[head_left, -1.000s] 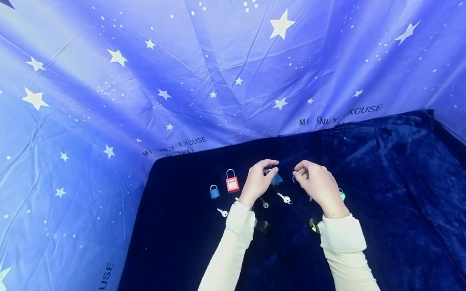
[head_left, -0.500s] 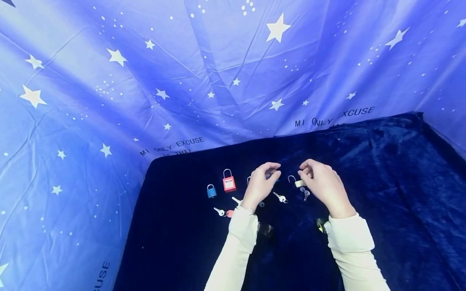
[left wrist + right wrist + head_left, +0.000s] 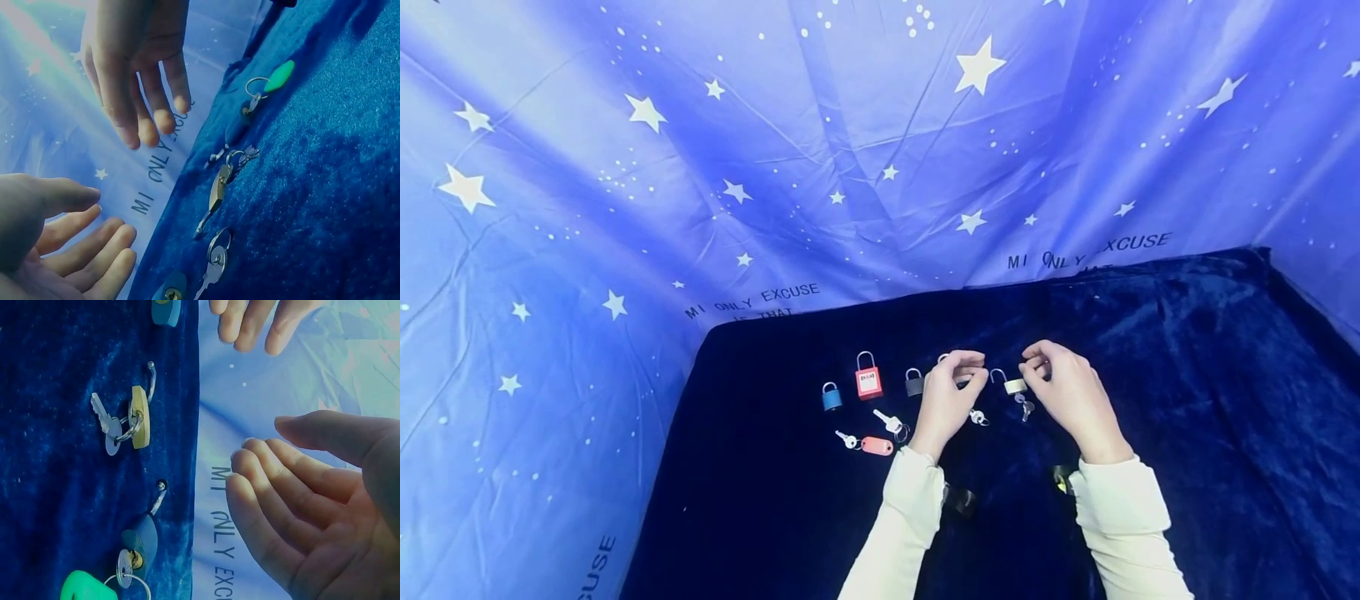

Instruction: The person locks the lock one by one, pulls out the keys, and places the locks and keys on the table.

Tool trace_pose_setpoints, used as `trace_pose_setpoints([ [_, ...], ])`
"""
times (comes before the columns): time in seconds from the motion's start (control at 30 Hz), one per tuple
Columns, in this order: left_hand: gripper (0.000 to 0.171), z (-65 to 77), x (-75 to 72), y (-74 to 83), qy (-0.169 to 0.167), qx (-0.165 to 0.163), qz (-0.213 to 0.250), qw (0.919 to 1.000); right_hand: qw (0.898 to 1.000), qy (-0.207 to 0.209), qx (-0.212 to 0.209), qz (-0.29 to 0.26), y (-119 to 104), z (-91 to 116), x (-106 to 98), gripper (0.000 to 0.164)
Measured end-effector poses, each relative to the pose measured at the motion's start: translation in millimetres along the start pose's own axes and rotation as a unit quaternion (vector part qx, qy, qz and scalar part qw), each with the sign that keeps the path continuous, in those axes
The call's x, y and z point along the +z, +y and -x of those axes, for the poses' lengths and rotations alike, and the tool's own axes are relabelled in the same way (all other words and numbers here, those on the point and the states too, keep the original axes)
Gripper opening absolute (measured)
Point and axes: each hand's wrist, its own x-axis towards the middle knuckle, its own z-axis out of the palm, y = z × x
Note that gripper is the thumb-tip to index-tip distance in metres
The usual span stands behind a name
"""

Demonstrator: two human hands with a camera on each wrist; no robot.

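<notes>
My left hand [image 3: 953, 402] hovers above the cloth, fingers loosely bent and nothing in them. It partly covers a padlock in the head view; the left wrist view shows a blue padlock [image 3: 172, 289] and a key [image 3: 214, 272] below. Facing it, my right hand [image 3: 1075, 400] is also raised, with a bare palm in the right wrist view. Between the hands lies a brass padlock [image 3: 1015, 386], its shackle swung out, with keys [image 3: 1026, 408] on a ring. Another blue padlock [image 3: 147, 540] with its shackle out has a key in it and a green tag [image 3: 87, 587].
On the left lie a small blue padlock [image 3: 831, 397], a red padlock [image 3: 868, 382] and a dark grey padlock [image 3: 913, 382]. Keys [image 3: 891, 425] with a red tag [image 3: 877, 446] are in front of them. A starry curtain [image 3: 820, 167] rises behind the dark blue cloth [image 3: 760, 500].
Both hands have shifted right over the cloth. The brass padlock and its keys have come out from behind my right hand, the grey padlock and red tag from behind my left hand and arm.
</notes>
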Motion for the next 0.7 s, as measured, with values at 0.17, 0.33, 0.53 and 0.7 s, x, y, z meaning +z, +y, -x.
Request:
trace_pose_setpoints([
  [0.17, 0.027, 1.8, 3.5, -1.3, -0.013, -0.010, 0.013, 0.9998, 1.000, -0.016, 0.002, -0.003, 3, 1, 2, 0.019],
  [0.33, 0.033, 2.5, 5.9, -1.8, -0.041, -0.031, -0.006, 0.9986, 0.999, -0.039, 0.008, 0.002, 6, 1, 3, 0.024],
  [0.53, 0.038, 5.0, 8.8, -1.4, -0.075, -0.072, -0.017, 0.9944, 0.997, -0.077, 0.019, 0.012, 10, 1, 4, 0.032],
  [0.7, 0.038, 6.1, 11.3, -2.7, -0.097, -0.098, -0.021, 0.9902, 0.994, -0.106, 0.026, 0.021, 14, 1, 7, 0.036],
])
